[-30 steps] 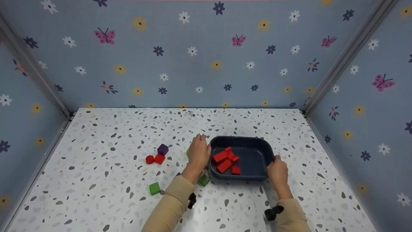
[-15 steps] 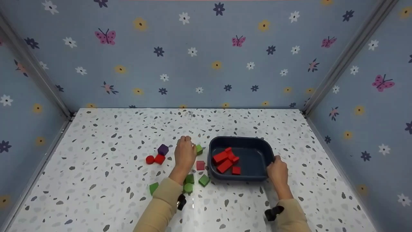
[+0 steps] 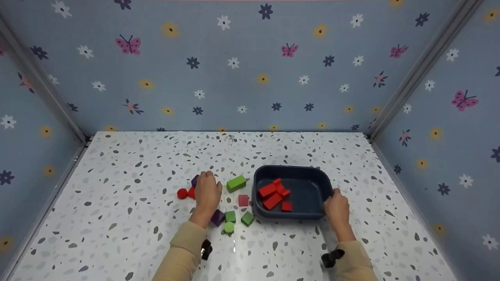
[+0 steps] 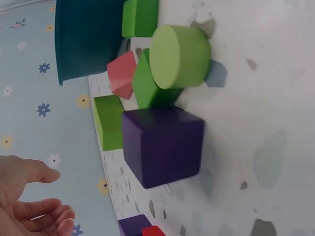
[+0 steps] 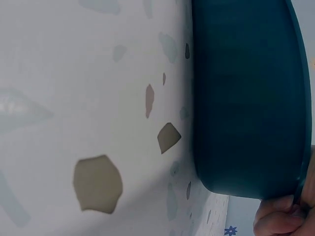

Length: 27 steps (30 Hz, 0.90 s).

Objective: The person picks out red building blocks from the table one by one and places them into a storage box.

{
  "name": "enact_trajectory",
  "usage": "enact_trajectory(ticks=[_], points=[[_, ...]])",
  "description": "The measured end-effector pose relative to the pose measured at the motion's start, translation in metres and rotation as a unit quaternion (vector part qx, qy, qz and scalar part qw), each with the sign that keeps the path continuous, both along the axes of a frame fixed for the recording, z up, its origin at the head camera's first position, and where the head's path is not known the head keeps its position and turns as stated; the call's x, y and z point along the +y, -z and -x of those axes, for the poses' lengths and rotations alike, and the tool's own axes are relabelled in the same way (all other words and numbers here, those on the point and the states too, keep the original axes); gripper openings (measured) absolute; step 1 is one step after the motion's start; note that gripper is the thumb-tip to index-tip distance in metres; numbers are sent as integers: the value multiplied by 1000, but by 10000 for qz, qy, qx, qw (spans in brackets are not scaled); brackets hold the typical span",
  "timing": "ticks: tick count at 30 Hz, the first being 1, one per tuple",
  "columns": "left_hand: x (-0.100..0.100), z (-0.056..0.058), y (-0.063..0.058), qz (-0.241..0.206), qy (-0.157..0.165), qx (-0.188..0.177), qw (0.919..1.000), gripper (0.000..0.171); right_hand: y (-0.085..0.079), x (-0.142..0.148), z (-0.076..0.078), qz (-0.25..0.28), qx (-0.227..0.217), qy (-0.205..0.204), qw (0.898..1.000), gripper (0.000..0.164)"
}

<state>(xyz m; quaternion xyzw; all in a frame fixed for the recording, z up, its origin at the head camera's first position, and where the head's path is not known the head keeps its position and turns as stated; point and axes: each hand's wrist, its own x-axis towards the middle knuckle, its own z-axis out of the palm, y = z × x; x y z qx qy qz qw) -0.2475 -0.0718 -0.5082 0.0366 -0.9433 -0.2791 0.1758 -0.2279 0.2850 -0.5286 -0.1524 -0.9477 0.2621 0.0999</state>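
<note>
My left hand (image 3: 208,193) hovers over the left group of blocks, partly hiding a purple block (image 3: 195,180) and a red block (image 3: 191,192). In the left wrist view its thumb (image 4: 44,172) and loosely bent fingers stand apart with nothing between them. A larger purple block (image 4: 162,145) lies close by in that view. My right hand (image 3: 338,207) grips the right rim of a dark blue tub (image 3: 293,215), thumb and fingers pinching its edge. Several red blocks (image 3: 272,201) lie in the tub's left half.
Left of the tub lie a light green block (image 3: 236,183), a pinkish-red block (image 3: 243,200), a green cube (image 3: 247,218), another green cube (image 3: 230,216) and a green cylinder (image 3: 229,228). A red round piece (image 3: 182,193) sits farther left. Patterned walls (image 3: 250,93) enclose the speckled table.
My left hand has moved left from beside the tub to the left group of blocks, uncovering the light green and pinkish-red blocks. My right hand and the tub have stayed put.
</note>
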Motion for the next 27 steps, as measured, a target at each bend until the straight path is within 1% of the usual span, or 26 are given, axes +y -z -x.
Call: enact_trajectory(ticks=[5, 8, 11, 18, 21, 27], points=[[-8, -3, 4, -63, -88, -296, 9995, 30, 0, 1, 0, -1, 24, -15, 10000, 26], [-13, -4, 7, -104, -130, -553, 9983, 36, 0, 1, 0, -31, 95, -33, 9999, 24], [-18, -6, 10, -107, -182, -692, 9974, 40, 1, 1, 0, -74, 159, -68, 9998, 24], [-27, -10, 22, -67, -299, -413, 9987, 33, 2, 0, 1, -55, 152, -81, 9998, 28], [-30, -9, 26, -80, -356, -462, 9983, 33, 1, 0, 0, -31, 135, -82, 9999, 27], [-36, -9, 33, -114, -409, -681, 9968, 40, 2, 0, 0, -49, 150, -44, 9999, 27]])
